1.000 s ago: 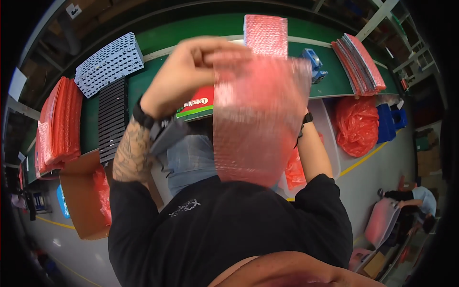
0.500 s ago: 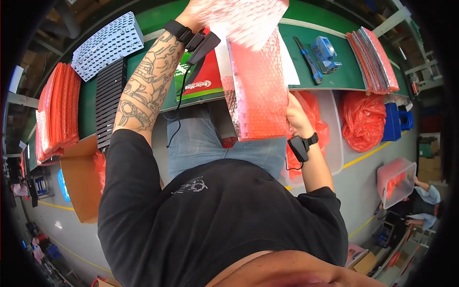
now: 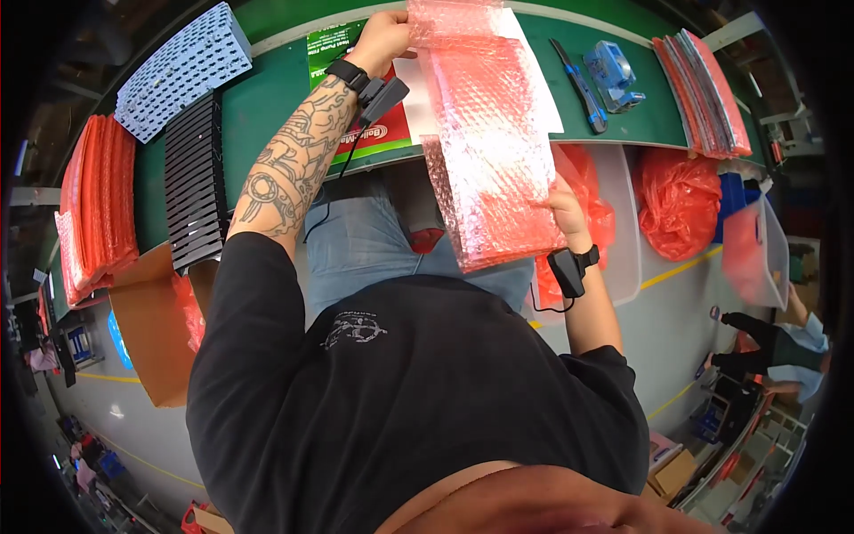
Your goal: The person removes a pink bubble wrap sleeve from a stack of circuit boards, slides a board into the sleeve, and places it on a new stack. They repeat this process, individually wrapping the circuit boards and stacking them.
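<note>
A long pink bubble-wrap bag point(image 3: 494, 151) stretches from the bench past its near edge, over my lap. My left hand point(image 3: 385, 43) pinches the left side of the bag's far end, where a flap of the bubble wrap lies across. On the right edge near the close end, my right hand point(image 3: 567, 214) grips the bag with the thumb on top. Whatever may be inside the bag is hidden. A white sheet point(image 3: 539, 80) lies beneath it, and a red and green printed box or sheet point(image 3: 356, 138) is partly covered by my left wrist.
On the green bench are a utility knife point(image 3: 580, 87), a blue tape dispenser point(image 3: 612, 76), stacked bubble bags point(image 3: 703, 93), a black slatted stack point(image 3: 194, 178), red bubble bags point(image 3: 100, 200) and a dotted light-blue stack point(image 3: 185, 71). Another person point(image 3: 783, 347) carries a bin at right.
The flap at the far end, blurred and raised before, now lies across the bag. My left hand has come lower into view. The bag's near end has shifted slightly right.
</note>
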